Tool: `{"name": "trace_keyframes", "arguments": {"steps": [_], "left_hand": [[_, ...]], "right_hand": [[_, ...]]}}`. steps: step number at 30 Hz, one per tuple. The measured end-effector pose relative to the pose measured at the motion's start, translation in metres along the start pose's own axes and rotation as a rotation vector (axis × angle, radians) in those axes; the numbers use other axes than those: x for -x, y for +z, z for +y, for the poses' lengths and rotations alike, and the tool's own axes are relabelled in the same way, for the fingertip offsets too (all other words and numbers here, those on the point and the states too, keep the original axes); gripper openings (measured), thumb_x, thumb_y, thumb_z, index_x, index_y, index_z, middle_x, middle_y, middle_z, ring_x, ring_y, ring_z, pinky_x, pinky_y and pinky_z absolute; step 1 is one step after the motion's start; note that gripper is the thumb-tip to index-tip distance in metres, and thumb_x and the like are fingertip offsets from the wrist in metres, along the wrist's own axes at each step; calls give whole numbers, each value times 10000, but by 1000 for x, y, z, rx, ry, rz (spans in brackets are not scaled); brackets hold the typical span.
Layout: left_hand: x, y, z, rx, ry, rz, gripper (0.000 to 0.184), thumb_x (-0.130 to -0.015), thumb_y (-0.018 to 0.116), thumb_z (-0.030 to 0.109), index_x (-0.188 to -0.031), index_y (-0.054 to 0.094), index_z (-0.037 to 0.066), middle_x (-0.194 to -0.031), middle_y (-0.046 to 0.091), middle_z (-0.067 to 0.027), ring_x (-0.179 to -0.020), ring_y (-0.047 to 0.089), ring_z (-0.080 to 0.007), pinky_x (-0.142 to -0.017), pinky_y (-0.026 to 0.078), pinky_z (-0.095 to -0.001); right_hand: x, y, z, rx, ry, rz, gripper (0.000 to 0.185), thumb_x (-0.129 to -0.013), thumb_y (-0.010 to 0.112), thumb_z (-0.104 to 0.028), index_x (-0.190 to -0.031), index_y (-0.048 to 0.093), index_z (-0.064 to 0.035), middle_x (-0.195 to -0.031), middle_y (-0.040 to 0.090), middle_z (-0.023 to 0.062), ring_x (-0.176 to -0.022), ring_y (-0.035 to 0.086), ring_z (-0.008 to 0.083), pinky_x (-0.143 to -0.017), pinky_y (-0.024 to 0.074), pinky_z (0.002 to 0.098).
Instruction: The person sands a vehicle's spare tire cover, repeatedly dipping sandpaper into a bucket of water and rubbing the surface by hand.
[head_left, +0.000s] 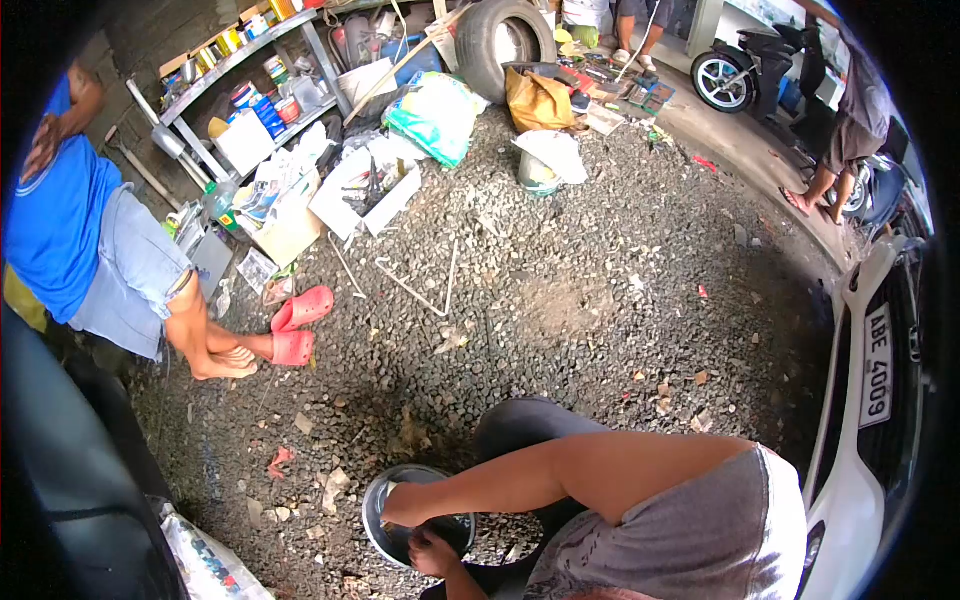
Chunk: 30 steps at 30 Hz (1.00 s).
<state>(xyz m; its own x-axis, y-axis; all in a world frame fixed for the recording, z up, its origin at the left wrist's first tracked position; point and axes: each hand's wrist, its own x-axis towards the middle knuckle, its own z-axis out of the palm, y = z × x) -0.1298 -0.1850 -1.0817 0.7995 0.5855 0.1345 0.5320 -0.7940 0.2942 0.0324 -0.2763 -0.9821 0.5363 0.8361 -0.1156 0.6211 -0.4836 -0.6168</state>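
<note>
A round basin [371, 520] with a pale rim stands on the gravel at the bottom centre, with dark contents inside. My right hand [400, 507] reaches down into it, its fingers mostly out of sight. At the basin's near side, my left hand [432, 553] has curled fingers against something dark that I cannot make out. A smooth dark grey rounded form [525, 418] shows behind my right arm, and I cannot tell what it is.
On the left a person in a blue shirt [65, 235] stands by red clogs [292, 347]. Behind are a loaded shelf [245, 55], boxes [365, 190], a tire [505, 45] and a bucket [540, 175]. A white car [855, 480] and a motorcycle [755, 75] are on the right.
</note>
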Motion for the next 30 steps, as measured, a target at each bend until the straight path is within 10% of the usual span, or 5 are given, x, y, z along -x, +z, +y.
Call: {"name": "trace_keyframes", "arguments": {"steps": [30], "left_hand": [[-2,4,-3,-44,-57,-50,281,-791,679,330,-862,695,58,-836,666,-191,-792,628,-407,-725,491,-527]], "right_hand": [[-17,-2,10,-158,-41,-32,212,-911,542,-158,-1001,673,-18,-941,700,195,-882,683,391,-715,536,503]]}}
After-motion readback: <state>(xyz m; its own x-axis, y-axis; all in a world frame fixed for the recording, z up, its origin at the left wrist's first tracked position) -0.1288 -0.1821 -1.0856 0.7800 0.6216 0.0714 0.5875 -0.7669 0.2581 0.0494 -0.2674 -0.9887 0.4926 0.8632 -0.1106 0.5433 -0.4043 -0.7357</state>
